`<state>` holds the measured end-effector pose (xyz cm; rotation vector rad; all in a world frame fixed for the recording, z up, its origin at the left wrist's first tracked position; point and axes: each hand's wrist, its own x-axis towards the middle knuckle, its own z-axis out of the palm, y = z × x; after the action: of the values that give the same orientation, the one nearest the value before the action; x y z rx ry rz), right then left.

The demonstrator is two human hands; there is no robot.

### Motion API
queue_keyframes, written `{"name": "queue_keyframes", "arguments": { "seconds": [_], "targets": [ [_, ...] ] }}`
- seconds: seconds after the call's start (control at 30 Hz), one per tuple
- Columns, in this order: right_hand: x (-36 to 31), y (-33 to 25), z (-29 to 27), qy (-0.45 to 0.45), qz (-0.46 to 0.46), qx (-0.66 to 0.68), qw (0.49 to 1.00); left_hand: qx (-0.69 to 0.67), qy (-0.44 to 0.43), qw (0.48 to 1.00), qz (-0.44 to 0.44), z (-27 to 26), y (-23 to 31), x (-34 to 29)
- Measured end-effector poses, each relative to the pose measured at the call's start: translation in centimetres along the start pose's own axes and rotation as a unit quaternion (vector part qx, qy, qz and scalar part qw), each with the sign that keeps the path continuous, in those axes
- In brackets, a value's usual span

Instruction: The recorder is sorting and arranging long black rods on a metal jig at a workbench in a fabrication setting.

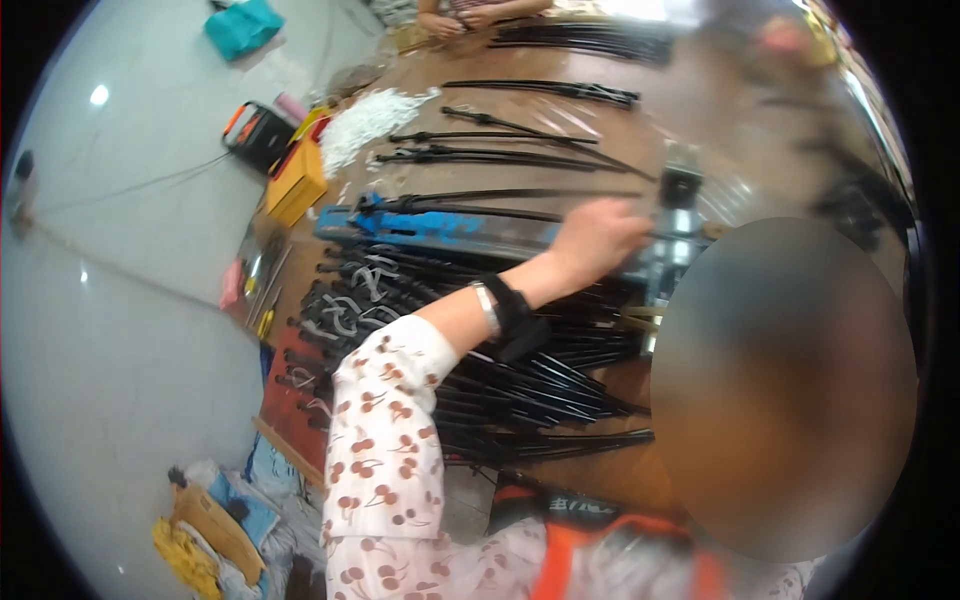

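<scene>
My left hand [605, 238], with a dark band and a silver bracelet at the wrist, reaches over a long metal rail [490, 232] with blue covering at its left end. Its fingers are curled closed, and what lies inside them is hidden. A thin black rod [470, 209] with a thicker left end runs along the rail and disappears behind the hand. Just right of the fingers stands a metal fixture [682, 188] with a dark block. Below my forearm lie many bundled black rods [540, 385], their left ends tied with pale strips. My right hand does not show; a blurred oval covers the lower right.
More black rods [500, 137] lie across the brown table beyond the rail. A heap of white pieces [375, 122] and a yellow box [298, 182] sit at its left edge. Another person's hands [445, 22] are at the far side. Cardboard [215, 525] and bags lie lower left.
</scene>
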<state>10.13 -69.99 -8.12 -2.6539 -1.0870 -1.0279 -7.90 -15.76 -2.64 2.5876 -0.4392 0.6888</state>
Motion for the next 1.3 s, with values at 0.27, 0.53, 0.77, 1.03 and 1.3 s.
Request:
{"name": "queue_keyframes", "arguments": {
  "seconds": [0.27, 0.53, 0.77, 1.03, 1.3],
  "targets": [
    [3.6, -20.1, -6.8, 0.016, -0.009, 0.160, 0.987, 0.110, -0.096, 0.988, -0.042, 0.0, 0.2, 1.1],
    [4.6, -22.2, -6.5, -0.047, 0.010, 0.248, 0.967, 0.107, -0.098, 0.988, -0.045, 0.0, 1.2, 1.5],
    [5.8, -24.6, -3.9, -0.092, 0.069, 0.419, 0.901, 0.134, -0.059, 0.989, 0.008, 0.4, 0.5, 1.0],
    [2.4, -25.0, -3.5, -0.187, 0.014, 0.257, 0.948, 0.220, 0.015, 0.954, 0.203, -0.4, -1.4, 2.7],
    [2.3, -26.8, -1.4, -0.197, -0.047, 0.240, 0.949, 0.309, -0.105, 0.944, 0.053, -5.7, -3.3, -6.1]
  ]
}}
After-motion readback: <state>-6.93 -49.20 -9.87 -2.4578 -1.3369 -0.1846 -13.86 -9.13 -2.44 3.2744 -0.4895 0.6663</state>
